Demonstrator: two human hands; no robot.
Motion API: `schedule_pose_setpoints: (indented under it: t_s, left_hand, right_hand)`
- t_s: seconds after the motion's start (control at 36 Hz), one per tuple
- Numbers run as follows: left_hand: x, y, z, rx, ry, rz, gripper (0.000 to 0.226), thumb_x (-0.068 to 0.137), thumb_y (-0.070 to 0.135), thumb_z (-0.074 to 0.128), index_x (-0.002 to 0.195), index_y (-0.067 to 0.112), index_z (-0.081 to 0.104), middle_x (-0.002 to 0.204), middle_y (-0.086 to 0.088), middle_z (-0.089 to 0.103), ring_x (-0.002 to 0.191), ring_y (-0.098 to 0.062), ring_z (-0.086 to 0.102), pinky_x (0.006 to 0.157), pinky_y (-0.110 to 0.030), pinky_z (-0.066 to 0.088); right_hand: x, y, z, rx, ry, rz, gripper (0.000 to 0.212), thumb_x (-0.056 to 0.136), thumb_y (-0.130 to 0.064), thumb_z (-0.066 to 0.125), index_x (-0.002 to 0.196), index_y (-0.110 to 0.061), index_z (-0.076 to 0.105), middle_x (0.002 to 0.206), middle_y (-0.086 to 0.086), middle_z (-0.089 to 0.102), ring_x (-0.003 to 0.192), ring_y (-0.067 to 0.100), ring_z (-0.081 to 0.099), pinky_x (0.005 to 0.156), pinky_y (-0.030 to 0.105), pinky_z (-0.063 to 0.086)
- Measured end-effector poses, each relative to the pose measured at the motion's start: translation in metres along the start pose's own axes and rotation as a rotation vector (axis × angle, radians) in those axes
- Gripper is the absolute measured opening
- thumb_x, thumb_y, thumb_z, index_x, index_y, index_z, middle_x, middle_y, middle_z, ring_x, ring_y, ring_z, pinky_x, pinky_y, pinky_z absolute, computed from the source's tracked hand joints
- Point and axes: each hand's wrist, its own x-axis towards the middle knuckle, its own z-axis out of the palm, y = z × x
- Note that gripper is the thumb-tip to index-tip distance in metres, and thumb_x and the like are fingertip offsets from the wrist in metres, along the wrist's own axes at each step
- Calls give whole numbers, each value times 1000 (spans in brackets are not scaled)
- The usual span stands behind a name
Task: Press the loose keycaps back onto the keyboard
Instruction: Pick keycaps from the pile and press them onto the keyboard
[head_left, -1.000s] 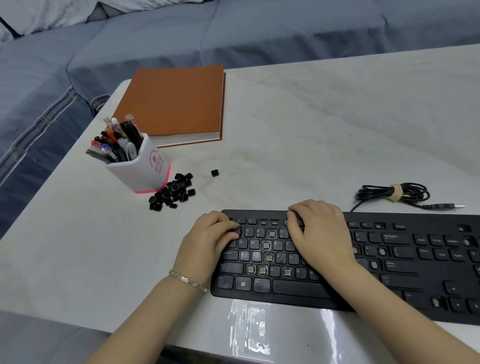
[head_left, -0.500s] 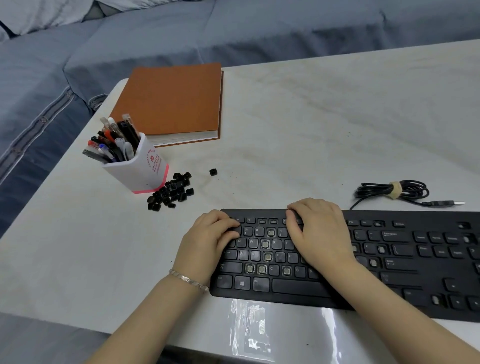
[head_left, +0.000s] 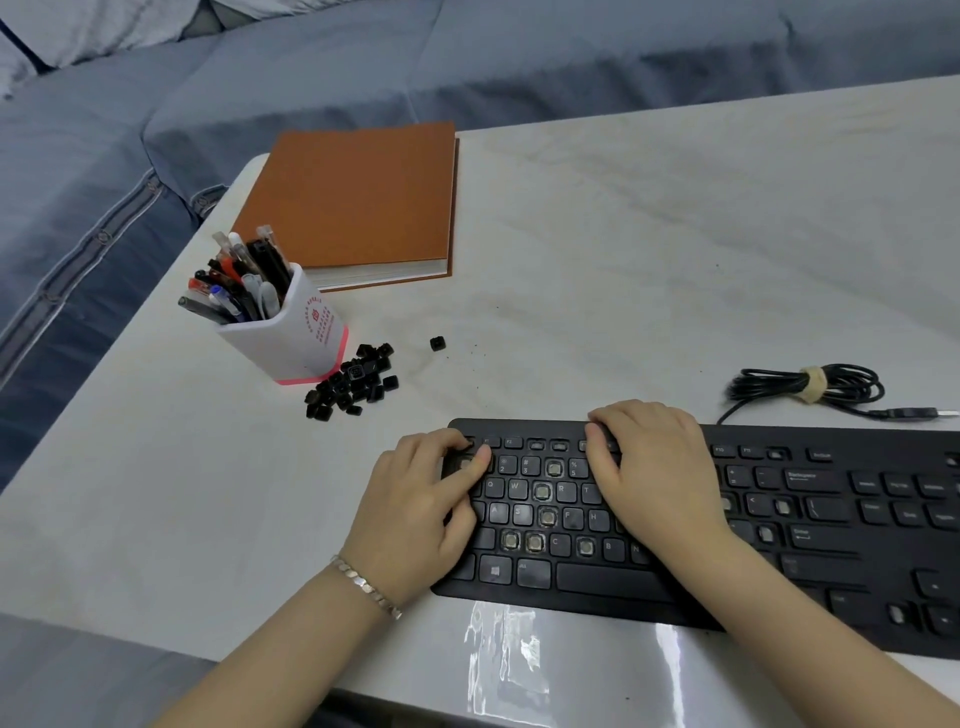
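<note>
Head view: a flat black plastic keyboard (head_left: 597, 579) lies on the pale marble-patterned table (head_left: 623, 234). Several bare pale switch seats are seen among its keys. A pile of small loose black plastic keycaps (head_left: 353, 382) is heaped beyond the keyboard's left end, and one stray black keycap (head_left: 437, 343) lies alone just past the pile, well apart from the keyboard.

The left hand (head_left: 415, 514) is curled over the keyboard's top-left corner with the thumb pressed down there; whether a cap is pinched beneath cannot be told. The right hand (head_left: 660, 478) is laid palm-down on the keyboard, fingers loosely bent, tips on the function row, nothing gripped.

The caps are judged light, stiff and easily flicked away. Each is best taken by two opposite sides, set square on its seat and pushed straight down from the top.

Legends Q, W, R, T, A, S, F, H, C, B are read; no brand is legible.
</note>
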Motion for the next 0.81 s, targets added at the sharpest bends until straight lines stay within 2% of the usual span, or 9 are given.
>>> schedule_pose_setpoints:
  t_s: [0.08,0.17,0.25,0.33,0.42,0.53,0.58,0.67,0.81]
  left_hand:
    - [-2,2,4,-10,5,-14,43,76,21,42,106,11,71,103,-12,63,94,-23,46,70,-37,47]
    - [0,6,1,-24,6,-28,40,77,23,42,100,10,73,99,-11,64,88,-29,60,67,-37,50]
    - [7,6,-5,-101,-5,-23,36,80,29,44,80,14,76,93,-4,65,84,-25,62,68,-36,47]
    - [12,2,-7,-277,41,-153,38,81,37,48,64,14,73,88,4,66,87,-19,59,78,-36,43]
    - [18,-18,-7,-359,202,-375,13,84,17,63,85,9,73,95,0,66,94,-21,59,88,-32,42]
    - [28,-57,-9,-219,323,-674,36,84,15,64,119,10,61,125,-10,52,116,-28,46,98,-34,37]
    - [29,-71,-8,-156,311,-772,40,83,22,66,121,13,58,129,-11,48,118,-30,43,96,-40,39]
    - [26,-83,-2,-197,227,-876,37,81,30,68,115,15,61,121,-12,51,115,-29,46,92,-38,40]
    - [20,-84,7,-252,156,-788,25,78,26,72,98,13,65,105,-10,52,107,-31,47,84,-27,34]
  right_hand:
    - [-1,1,1,-9,-4,-4,10,84,-16,62,87,-9,69,84,4,67,81,29,59,82,34,31]
    - [-1,0,0,-8,-12,3,10,83,-16,62,87,-10,69,85,4,67,81,28,59,81,35,33]
    - [-1,0,0,-7,-22,3,11,84,-17,62,88,-11,69,86,3,67,82,27,59,81,33,31]
    - [0,0,0,-10,-37,8,12,85,-18,60,89,-11,69,88,3,67,84,27,59,82,32,28]
    - [0,1,-1,-21,-48,10,14,86,-19,59,91,-11,69,89,3,67,85,27,58,82,31,27]
    - [0,1,-2,-25,-54,8,15,86,-20,58,92,-11,69,91,3,67,87,26,58,83,31,27]
    - [0,1,-2,-29,-64,9,16,87,-20,57,93,-12,69,92,2,67,88,26,58,84,30,27]
    - [0,0,-2,-32,-75,14,17,87,-21,56,94,-13,69,93,1,67,89,25,57,85,31,28]
    - [1,0,-3,-41,-94,14,19,88,-23,53,95,-14,68,95,0,66,90,24,57,86,31,29]
